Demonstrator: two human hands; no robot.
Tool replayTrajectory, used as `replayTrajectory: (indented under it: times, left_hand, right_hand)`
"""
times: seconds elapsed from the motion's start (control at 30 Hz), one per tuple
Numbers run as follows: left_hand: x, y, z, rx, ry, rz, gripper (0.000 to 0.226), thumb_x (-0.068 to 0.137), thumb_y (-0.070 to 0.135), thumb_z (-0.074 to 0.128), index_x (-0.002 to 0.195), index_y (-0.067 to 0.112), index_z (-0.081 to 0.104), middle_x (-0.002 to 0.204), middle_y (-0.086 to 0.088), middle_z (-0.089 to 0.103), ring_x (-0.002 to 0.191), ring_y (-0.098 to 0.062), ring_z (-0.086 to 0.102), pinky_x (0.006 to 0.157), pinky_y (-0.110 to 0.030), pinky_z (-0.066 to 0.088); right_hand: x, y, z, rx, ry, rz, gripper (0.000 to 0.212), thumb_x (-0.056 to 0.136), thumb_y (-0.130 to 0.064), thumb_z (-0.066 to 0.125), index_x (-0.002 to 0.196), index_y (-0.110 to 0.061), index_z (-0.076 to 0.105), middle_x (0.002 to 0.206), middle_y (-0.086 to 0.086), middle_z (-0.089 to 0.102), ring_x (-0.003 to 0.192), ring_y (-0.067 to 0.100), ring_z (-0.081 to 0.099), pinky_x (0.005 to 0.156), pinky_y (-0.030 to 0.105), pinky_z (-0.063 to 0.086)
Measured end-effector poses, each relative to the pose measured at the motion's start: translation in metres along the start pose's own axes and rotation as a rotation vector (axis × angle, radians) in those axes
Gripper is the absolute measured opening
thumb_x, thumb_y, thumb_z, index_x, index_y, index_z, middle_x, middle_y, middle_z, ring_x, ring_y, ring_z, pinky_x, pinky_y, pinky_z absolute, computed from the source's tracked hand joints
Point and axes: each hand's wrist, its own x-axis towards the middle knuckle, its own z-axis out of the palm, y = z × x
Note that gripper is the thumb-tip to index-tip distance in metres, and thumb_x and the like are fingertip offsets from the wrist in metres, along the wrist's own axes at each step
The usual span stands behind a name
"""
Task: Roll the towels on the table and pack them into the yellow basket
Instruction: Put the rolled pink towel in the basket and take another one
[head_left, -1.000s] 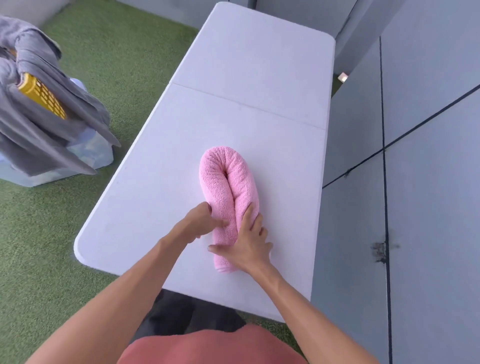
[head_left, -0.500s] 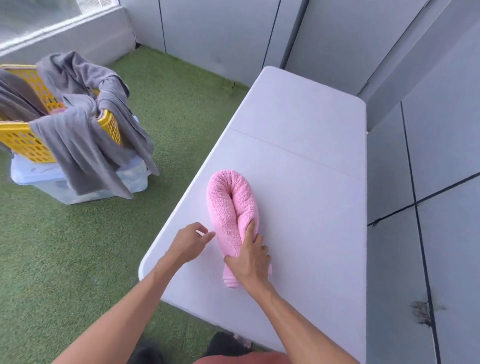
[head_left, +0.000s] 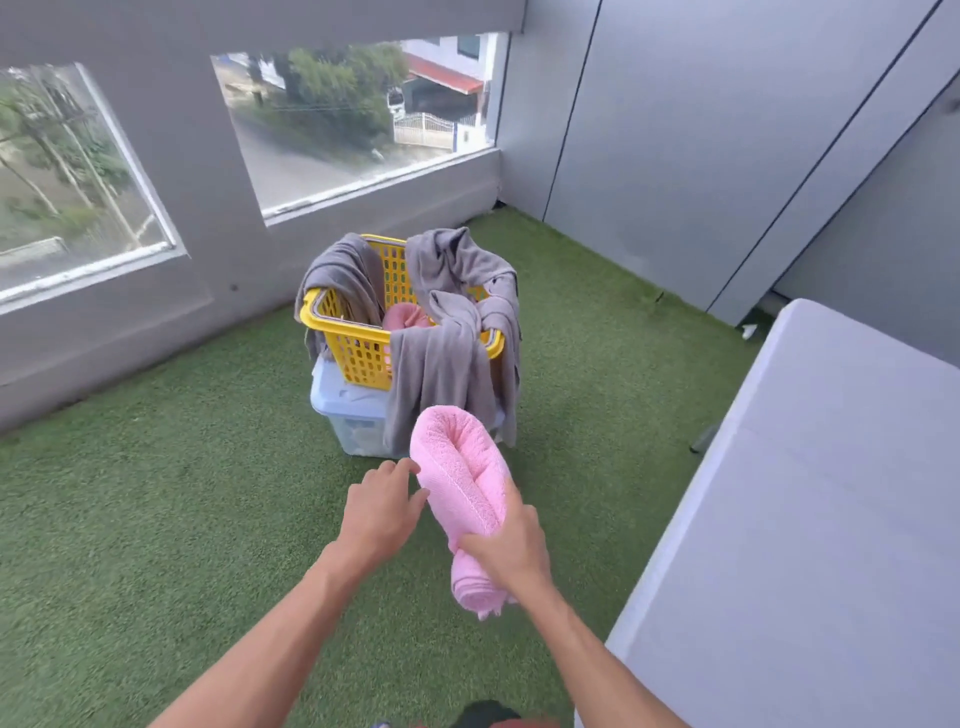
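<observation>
Fingers of right hand curl round rolled, doubled-over pink terry towel in mid-air short of yellow plastic lattice basket, left hand spread beside it; one-handed grip risks unrolling, grey cloths over rim may snag

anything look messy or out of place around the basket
Yes: grey towels hang unrolled over the yellow basket rim, spilling down its outside. The basket itself sits perched on a clear plastic bin, not on the grass.
</observation>
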Motion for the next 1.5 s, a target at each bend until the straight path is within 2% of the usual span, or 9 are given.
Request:
replayTrajectory:
  times: [0.23, 0.5, 0.63, 0.8, 0.93, 1.17, 1.3, 1.4, 1.5]
  left_hand:
    - [0.084, -0.066, -0.026, -0.010, 0.003, -0.032, 0.037, 0.094, 0.041, 0.050, 0.126, 0.024, 0.048, 0.123, 0.000, 0.056, 0.114, -0.023, 0.053, 0.091, -0.044, 0.044]
    - [0.263, -0.119, -0.073, 0.011, 0.027, -0.047, 0.039, 0.093, 0.038, 0.051, 0.129, 0.022, 0.050, 0.127, -0.002, 0.055, 0.116, -0.027, 0.052, 0.090, -0.042, 0.041]
    - [0.346, -0.136, -0.097, 0.027, 0.059, -0.020, 0.035, 0.092, 0.036, 0.055, 0.123, 0.019, 0.054, 0.118, -0.004, 0.058, 0.110, -0.030, 0.055, 0.084, -0.042, 0.043]
    - [0.428, -0.166, -0.109, 0.087, 0.032, 0.012, 0.028, 0.084, 0.031, 0.065, 0.109, 0.018, 0.062, 0.102, -0.005, 0.060, 0.095, -0.032, 0.060, 0.073, -0.044, 0.048]
    - [0.494, -0.197, -0.109, 0.199, -0.016, 0.098, 0.027, 0.076, 0.036, 0.045, 0.092, 0.021, 0.062, 0.090, -0.001, 0.060, 0.082, -0.029, 0.060, 0.066, -0.040, 0.049]
    - [0.604, -0.249, -0.104, 0.248, -0.063, 0.387, 0.034, 0.090, 0.040, 0.037, 0.104, 0.021, 0.061, 0.113, -0.005, 0.061, 0.109, -0.029, 0.058, 0.086, -0.038, 0.038]
    - [0.663, -0.275, -0.093, 0.267, -0.184, 0.464, 0.043, 0.090, 0.042, 0.039, 0.121, 0.018, 0.056, 0.133, -0.014, 0.054, 0.127, -0.034, 0.048, 0.098, -0.044, 0.043]
    - [0.697, -0.287, -0.081, 0.288, -0.245, 0.521, 0.053, 0.091, 0.043, 0.036, 0.133, 0.015, 0.051, 0.148, -0.016, 0.040, 0.140, -0.033, 0.033, 0.109, -0.044, 0.030]
    - [0.717, -0.299, -0.071, 0.278, -0.225, 0.534, 0.056, 0.095, 0.044, 0.036, 0.138, 0.011, 0.047, 0.154, -0.016, 0.030, 0.144, -0.030, 0.024, 0.115, -0.043, 0.018]
  right_hand:
    - [0.093, -0.083, 0.027, 0.018, -0.062, -0.025, 0.116, 0.044, -0.064, 0.070, 0.145, -0.044, 0.016, 0.119, 0.002, 0.046, 0.110, 0.026, 0.051, 0.088, 0.045, 0.049]
    - [0.255, -0.186, 0.022, 0.020, -0.073, -0.062, 0.109, 0.054, -0.057, 0.071, 0.148, -0.036, 0.020, 0.125, 0.003, 0.046, 0.119, 0.026, 0.049, 0.090, 0.042, 0.047]
    - [0.332, -0.236, 0.018, 0.008, -0.075, -0.046, 0.108, 0.060, -0.054, 0.071, 0.150, -0.034, 0.015, 0.132, 0.008, 0.043, 0.126, 0.030, 0.045, 0.096, 0.042, 0.042]
    - [0.410, -0.282, 0.037, 0.014, -0.076, 0.061, 0.119, 0.047, -0.061, 0.062, 0.151, -0.028, 0.017, 0.138, 0.015, 0.044, 0.128, 0.034, 0.042, 0.100, 0.040, 0.040]
    - [0.461, -0.305, 0.064, 0.029, -0.075, 0.206, 0.108, 0.059, -0.052, 0.070, 0.150, -0.029, 0.018, 0.136, 0.017, 0.042, 0.126, 0.036, 0.043, 0.099, 0.042, 0.041]
    - [0.535, -0.335, 0.117, 0.063, -0.039, 0.462, 0.102, 0.067, -0.049, 0.070, 0.150, -0.031, 0.015, 0.134, 0.018, 0.041, 0.122, 0.038, 0.045, 0.098, 0.043, 0.043]
    - [0.567, -0.342, 0.144, 0.031, 0.052, 0.586, 0.098, 0.068, -0.051, 0.068, 0.148, -0.040, 0.012, 0.130, 0.016, 0.043, 0.118, 0.039, 0.047, 0.094, 0.046, 0.043]
    - [0.591, -0.342, 0.166, 0.071, 0.134, 0.624, 0.096, 0.070, -0.048, 0.067, 0.147, -0.046, 0.009, 0.125, 0.016, 0.043, 0.111, 0.040, 0.049, 0.089, 0.046, 0.045]
    - [0.616, -0.326, 0.199, 0.108, 0.116, 0.688, 0.098, 0.073, -0.050, 0.067, 0.147, -0.043, 0.004, 0.126, 0.019, 0.037, 0.108, 0.043, 0.049, 0.087, 0.047, 0.046]
